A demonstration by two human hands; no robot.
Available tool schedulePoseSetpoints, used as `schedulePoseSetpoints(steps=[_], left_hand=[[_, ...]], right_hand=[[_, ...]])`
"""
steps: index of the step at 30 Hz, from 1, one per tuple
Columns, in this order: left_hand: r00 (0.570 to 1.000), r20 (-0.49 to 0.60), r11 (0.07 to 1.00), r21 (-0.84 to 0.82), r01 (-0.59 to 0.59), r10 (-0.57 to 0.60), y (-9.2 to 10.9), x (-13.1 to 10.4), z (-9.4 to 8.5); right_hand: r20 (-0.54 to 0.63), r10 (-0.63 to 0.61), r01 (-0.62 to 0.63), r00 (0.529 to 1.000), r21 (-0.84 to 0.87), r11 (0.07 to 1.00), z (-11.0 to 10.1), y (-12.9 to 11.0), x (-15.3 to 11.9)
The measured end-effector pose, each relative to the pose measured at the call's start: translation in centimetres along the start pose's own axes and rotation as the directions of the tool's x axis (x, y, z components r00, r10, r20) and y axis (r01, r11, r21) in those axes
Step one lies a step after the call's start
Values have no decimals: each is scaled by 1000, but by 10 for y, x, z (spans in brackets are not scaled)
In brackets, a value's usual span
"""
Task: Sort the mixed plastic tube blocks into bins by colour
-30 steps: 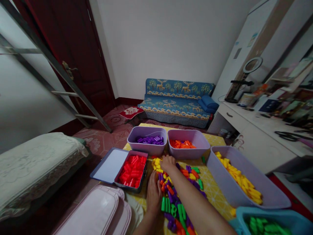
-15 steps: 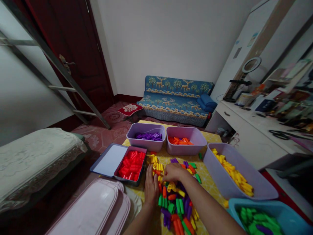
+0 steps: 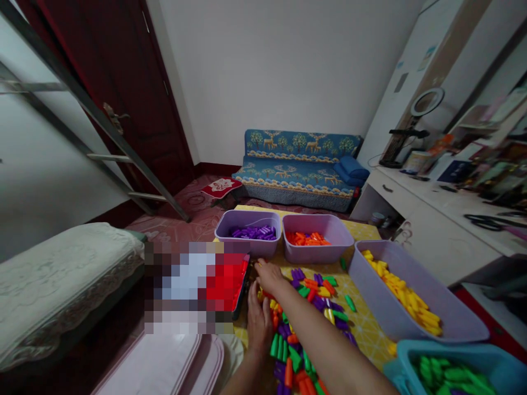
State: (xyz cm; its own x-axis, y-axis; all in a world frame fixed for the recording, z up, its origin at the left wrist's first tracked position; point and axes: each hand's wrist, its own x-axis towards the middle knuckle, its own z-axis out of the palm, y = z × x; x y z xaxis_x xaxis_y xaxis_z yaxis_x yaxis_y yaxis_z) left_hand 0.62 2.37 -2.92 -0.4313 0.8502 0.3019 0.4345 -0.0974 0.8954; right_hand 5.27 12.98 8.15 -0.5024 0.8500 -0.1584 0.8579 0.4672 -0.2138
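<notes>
My left hand (image 3: 259, 318) rests on the yellow patterned table with fingers stretched forward, beside the red-filled case. Just beyond it my right hand (image 3: 270, 278) reaches across, its fingers bent down over yellow plastic pieces (image 3: 260, 297) that it mostly covers. Below my right forearm spreads a mixed pile of small tube-like pieces, among them green pieces (image 3: 279, 346), orange pieces (image 3: 289, 373) and purple pieces (image 3: 297, 274). The open case with red pieces (image 3: 236, 274) lies left of my hands, partly blurred by pixelation.
Lilac bins hold purple pieces (image 3: 253, 232), orange pieces (image 3: 307, 238) and yellow pieces (image 3: 405, 299). A turquoise bin (image 3: 411, 351) with green pieces stands at the near right. Pale pink lids (image 3: 164, 356) lie at the near left. A blue sofa (image 3: 288, 170) stands behind.
My right hand has moved away from me and left, over the yellow pieces near the case. My left hand stays beside the case. The view has shifted slightly.
</notes>
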Motion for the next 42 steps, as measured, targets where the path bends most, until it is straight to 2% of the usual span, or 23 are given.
schedulePoseSetpoints(steps=[5,10,12,15,18,20,22,26,32,38,42], left_hand=[[1000,2,1000,-8,8,-8,2,-1,-1],[999,22,999,16,42,-42,-1,-2,-1],[998,43,999,22,44,-45,-2,-1,0],[997,57,998,23,51,-52,-2,-1,0],[998,45,998,23,50,-51,0,-1,-1],[998,41,998,28,48,-49,1,-1,-1],[998,41,998,31,48,-49,1,-2,-1],[998,30,999,26,46,-47,-3,-2,0],[999,31,999,35,22,-23,2,0,-2],[999,40,1000,30,-6,5,10,0,-6],[999,36,999,37,11,-12,3,0,-4]], right_hand=[[-35,106,-106,994,-11,994,12,4,2],[-16,176,-176,984,-7,984,7,14,-12],[30,163,-163,986,-10,987,1,21,-22],[162,107,-106,981,-15,994,-13,32,-37],[252,71,-63,965,-37,997,-28,37,-42],[244,73,-59,967,-65,996,-35,34,-37],[188,83,-69,979,-82,994,-37,28,-26],[56,36,-34,998,-42,999,-24,11,-4],[-17,29,-28,999,17,999,8,1,12],[-28,57,-54,998,92,994,21,5,17],[2,-4,4,1000,146,989,23,7,14]])
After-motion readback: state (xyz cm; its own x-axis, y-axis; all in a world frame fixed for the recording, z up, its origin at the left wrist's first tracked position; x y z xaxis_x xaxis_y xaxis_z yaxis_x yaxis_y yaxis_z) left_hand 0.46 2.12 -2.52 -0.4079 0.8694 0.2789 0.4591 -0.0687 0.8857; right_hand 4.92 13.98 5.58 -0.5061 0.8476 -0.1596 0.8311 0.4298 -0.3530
